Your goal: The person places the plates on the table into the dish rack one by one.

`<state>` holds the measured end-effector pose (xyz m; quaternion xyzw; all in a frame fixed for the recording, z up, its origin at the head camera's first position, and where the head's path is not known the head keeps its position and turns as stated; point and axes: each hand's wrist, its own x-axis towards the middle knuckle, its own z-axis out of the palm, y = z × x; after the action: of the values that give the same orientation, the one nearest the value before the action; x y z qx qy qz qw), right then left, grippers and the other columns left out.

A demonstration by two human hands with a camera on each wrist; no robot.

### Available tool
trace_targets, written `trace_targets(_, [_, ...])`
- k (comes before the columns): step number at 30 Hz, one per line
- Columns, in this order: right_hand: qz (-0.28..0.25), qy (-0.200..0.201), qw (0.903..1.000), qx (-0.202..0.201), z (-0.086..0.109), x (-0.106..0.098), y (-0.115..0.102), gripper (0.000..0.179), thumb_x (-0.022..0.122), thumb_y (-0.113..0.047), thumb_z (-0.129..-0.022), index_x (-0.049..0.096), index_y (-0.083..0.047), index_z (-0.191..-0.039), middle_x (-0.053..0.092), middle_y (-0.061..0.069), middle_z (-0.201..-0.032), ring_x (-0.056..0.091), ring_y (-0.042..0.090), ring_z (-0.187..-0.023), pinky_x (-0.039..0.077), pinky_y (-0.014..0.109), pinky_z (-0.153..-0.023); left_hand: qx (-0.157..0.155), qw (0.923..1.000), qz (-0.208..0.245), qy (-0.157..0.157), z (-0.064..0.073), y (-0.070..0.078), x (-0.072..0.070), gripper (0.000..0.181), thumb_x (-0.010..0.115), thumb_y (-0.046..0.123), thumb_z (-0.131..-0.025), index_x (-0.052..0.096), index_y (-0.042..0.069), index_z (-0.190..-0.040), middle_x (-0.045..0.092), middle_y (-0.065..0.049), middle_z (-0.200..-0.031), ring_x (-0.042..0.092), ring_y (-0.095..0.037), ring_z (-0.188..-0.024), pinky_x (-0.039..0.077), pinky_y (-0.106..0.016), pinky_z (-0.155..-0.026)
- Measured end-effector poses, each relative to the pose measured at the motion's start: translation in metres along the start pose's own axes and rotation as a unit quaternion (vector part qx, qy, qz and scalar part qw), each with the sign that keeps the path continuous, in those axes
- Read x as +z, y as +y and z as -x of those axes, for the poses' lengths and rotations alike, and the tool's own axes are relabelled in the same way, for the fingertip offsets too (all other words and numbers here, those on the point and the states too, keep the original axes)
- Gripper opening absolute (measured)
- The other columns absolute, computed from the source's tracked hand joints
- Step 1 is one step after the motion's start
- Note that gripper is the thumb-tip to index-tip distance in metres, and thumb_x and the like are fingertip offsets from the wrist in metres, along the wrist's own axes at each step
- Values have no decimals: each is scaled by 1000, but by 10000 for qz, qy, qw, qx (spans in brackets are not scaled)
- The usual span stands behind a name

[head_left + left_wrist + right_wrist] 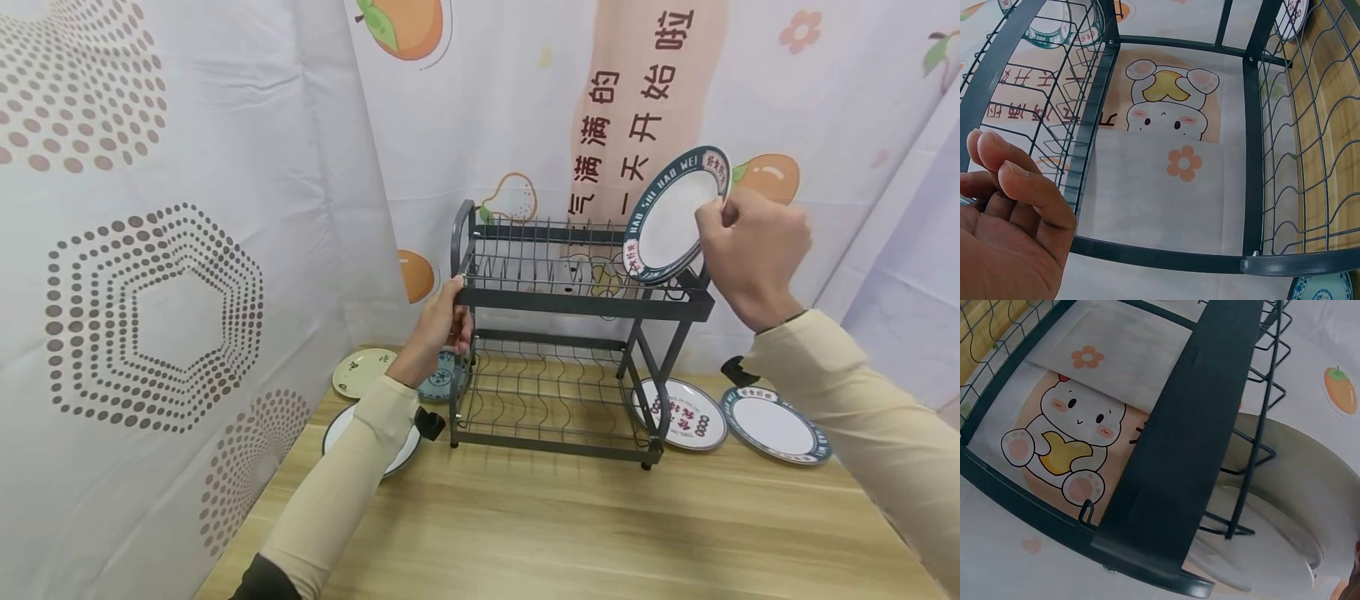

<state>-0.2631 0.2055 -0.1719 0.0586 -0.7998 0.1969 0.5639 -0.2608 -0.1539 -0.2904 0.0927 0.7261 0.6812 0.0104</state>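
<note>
A two-tier dark metal dish rack stands on the table. My left hand holds the left end of its upper tier, thumb along the front rail. In the left wrist view, the fingers curl close to that tier's bar. My right hand grips the right edge of a white plate with a green lettered rim. The plate is tilted at the right end of the upper tier, overlapping the wires in the head view. Its pale underside shows behind the rack in the right wrist view.
On the right of the table lie a red-lettered plate, partly behind the rack, and a green-rimmed plate. Left of the rack are a cream plate, a blue patterned plate and a white plate. Printed curtains hang behind and at the left.
</note>
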Motion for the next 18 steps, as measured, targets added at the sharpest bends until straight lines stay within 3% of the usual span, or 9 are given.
trace_targets(5, [202,-149,9994,-222,5,8,-4,36,48,-18,-87,49,-6,-54,47,12,-50,42,32,-49,19,38,-48,-15,10000,-46,-22,-1,1,1,62,26,57,-102,37,6,-69,51,-5,-55,47,-20,-43,44,-30,-47])
trace_targets(11, [323,-408,9976,-461,13,14,-6,37,47,-20,-90,47,-8,-54,47,10,-49,42,32,-47,19,38,-47,53,10000,62,6,-1,-2,3,63,31,65,-98,37,10,-67,51,-2,-54,47,-18,-42,43,-30,-46])
trace_targets(18, [392,-426,9962,-647,12,18,-8,39,47,-20,-91,47,-9,-54,46,10,-48,42,33,-46,20,39,-44,177,9998,92,70,-1,-4,2,65,32,69,-95,37,11,-67,51,-2,-53,47,-18,-41,43,-31,-44])
